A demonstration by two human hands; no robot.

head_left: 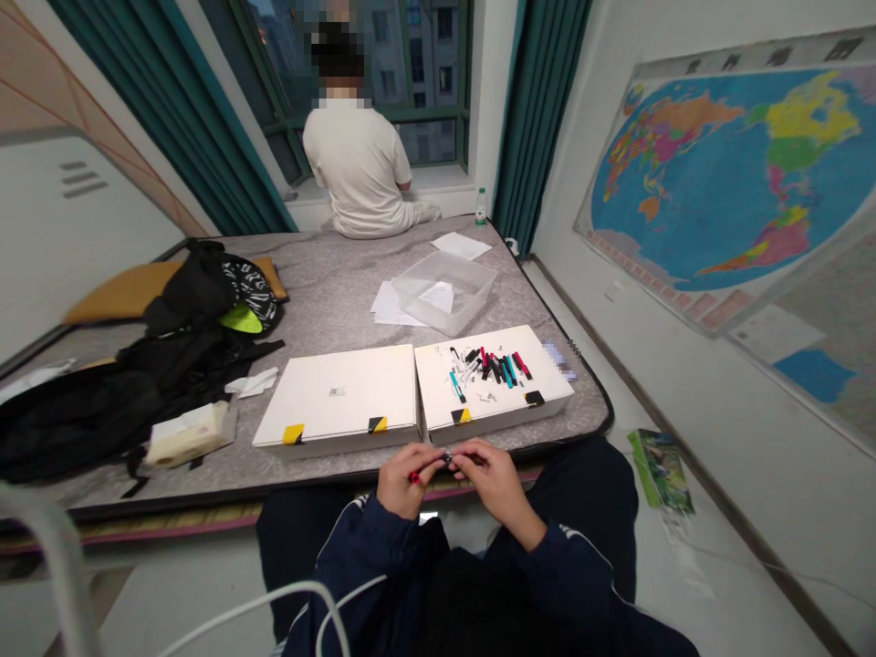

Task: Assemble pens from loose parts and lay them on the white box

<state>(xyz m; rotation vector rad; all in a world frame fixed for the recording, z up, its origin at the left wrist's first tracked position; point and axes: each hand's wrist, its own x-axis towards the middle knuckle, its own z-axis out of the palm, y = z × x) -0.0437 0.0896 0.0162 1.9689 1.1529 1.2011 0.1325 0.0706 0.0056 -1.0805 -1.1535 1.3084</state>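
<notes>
Above my lap, in front of the boxes, both hands meet fingertip to fingertip. My left hand [405, 478] is closed round a slim red pen part [414, 477], whose end pokes out below the fingers. My right hand [491, 476] pinches a small dark piece [448, 458] where the two hands meet. Fingers cover most of both pieces, and I cannot tell whether they are joined. Just beyond, several loose pen parts [489, 365] in black, red, teal and white lie scattered on the right white box [540, 394]. Tiny clear and metallic bits lie among them.
A second white box [342, 392] stands at the left. Behind are a clear plastic bin [452, 315] and paper sheets [387, 306]. A tissue pack [192, 433] and black backpack [75, 401] lie left. A person [356, 164] sits by the window, near a bottle [480, 207].
</notes>
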